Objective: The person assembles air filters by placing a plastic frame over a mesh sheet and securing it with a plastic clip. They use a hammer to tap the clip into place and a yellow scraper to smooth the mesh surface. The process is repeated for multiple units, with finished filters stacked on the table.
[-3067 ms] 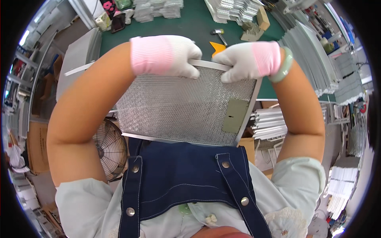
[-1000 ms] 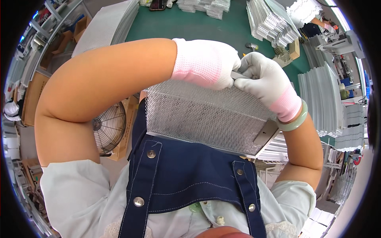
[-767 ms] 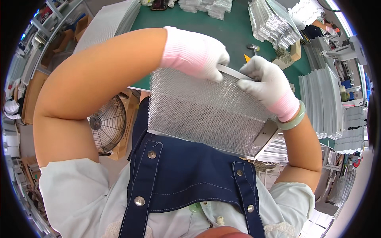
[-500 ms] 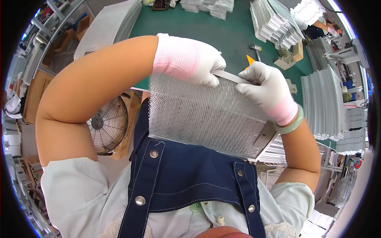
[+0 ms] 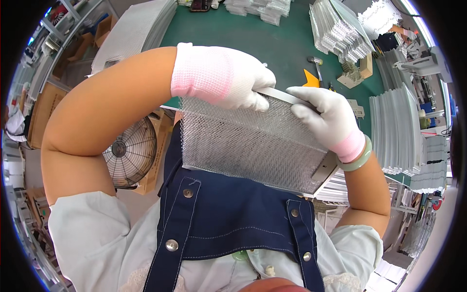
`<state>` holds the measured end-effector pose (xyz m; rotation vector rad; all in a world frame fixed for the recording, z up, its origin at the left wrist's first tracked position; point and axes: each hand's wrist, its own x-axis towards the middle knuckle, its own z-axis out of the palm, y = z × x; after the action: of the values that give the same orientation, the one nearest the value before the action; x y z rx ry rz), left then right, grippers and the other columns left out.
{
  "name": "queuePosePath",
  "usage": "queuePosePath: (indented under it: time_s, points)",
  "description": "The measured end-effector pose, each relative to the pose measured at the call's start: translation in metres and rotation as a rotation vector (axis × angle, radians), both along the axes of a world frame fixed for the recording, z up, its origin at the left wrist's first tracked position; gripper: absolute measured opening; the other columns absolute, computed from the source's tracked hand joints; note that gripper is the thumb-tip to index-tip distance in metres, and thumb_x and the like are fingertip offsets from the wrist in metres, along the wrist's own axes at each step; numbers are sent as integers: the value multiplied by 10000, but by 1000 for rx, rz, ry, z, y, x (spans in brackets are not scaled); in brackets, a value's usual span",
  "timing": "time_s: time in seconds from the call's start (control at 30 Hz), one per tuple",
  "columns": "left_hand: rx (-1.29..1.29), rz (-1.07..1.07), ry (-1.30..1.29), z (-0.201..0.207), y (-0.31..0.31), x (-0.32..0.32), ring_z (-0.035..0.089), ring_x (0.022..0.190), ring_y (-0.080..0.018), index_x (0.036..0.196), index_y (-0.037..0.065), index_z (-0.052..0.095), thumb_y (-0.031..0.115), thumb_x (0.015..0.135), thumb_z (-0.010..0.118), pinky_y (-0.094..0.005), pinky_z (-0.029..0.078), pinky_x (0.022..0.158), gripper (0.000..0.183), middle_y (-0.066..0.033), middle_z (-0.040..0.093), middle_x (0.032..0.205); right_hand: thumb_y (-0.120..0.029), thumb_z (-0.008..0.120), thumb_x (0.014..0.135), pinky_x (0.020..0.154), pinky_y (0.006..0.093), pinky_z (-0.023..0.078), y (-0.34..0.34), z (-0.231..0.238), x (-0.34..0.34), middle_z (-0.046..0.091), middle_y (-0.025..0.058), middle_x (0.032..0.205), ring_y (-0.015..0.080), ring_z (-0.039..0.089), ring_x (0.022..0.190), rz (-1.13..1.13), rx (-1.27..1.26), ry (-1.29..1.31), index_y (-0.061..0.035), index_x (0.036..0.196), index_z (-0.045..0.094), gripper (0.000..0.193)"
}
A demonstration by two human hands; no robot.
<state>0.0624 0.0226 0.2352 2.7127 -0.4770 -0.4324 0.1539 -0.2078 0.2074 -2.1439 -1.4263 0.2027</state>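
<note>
In front of my apron lies a silvery expanded-metal mesh panel (image 5: pixel 248 146), with pale edging along its near side and a flat plate at its right end. A narrow whitish frame strip (image 5: pixel 281 95) runs along its far edge. My left hand (image 5: pixel 245 80), in a white glove with a pink cuff, pinches the strip's left part. On its right part, my gloved right hand (image 5: pixel 327 116) has the strip between thumb and forefinger. The fingertips under the strip are partly hidden.
Mesh sheets (image 5: pixel 136 34) are stacked at the far left of the green table (image 5: pixel 228 36), more mesh pieces (image 5: pixel 335 31) at the far right. A hammer (image 5: pixel 316 65), an orange-yellow piece (image 5: pixel 311 79) and a small box (image 5: pixel 351 75) lie beyond my right hand. Pale panels (image 5: pixel 396 131) stand at right.
My left hand has shifted slightly left and nearer. My right hand has moved slightly nearer, its forefinger and thumb a little further apart around the strip. The mesh panel stays in nearly the same place.
</note>
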Motion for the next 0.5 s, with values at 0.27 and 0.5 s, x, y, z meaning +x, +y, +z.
queuePosePath:
  time_s: [0.27,0.5]
  points:
    - [-25,123,153,23,-6,4,660,722,-254,951,-11,691,258,841,723,-374,512,682,293,-136,662,770,-94,730,830,725,285,537,9,17,-8,725,105,884,147,678,783,-126,19,330,17,1072,717,266]
    - [92,102,107,38,-14,1,668,709,-245,952,-18,722,280,801,763,-362,519,673,336,-134,679,753,-75,747,829,715,253,525,6,25,-6,724,72,887,90,638,766,-123,13,480,41,1071,714,271]
